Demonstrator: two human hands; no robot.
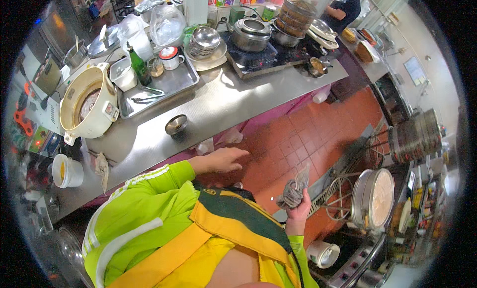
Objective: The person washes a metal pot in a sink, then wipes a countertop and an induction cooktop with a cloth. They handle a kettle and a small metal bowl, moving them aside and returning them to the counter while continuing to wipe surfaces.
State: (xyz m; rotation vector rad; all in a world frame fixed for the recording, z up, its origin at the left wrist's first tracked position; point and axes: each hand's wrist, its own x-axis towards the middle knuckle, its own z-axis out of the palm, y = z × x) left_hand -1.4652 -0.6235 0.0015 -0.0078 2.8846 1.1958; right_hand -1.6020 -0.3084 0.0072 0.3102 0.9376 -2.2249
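My left hand point(222, 161) is in front of the steel counter's edge, its index finger extended and the other fingers loosely curled, with nothing visible in it. Over the tiled floor, my right hand point(302, 209) grips a crumpled grey rag point(290, 197). A pale, translucent piece point(302, 175) sticks up beside the rag; its kind is unclear. On the steel counter point(208, 105), a small round metal bowl point(176, 124) stands nearest to my left hand. Behind it, a metal tray point(175, 87) carries metal tongs point(149, 96), a green bottle point(138, 64) and an enamel mug point(171, 58).
A cream electric pot point(113, 96) and a white tub point(76, 172) stand on the left. Farther back are stacked metal bowls point(205, 38), a lidded pot point(250, 36) and steamer baskets point(297, 14). Large round pans point(354, 198) and a bucket point(316, 253) flank the right. A person point(346, 10) stands beyond.
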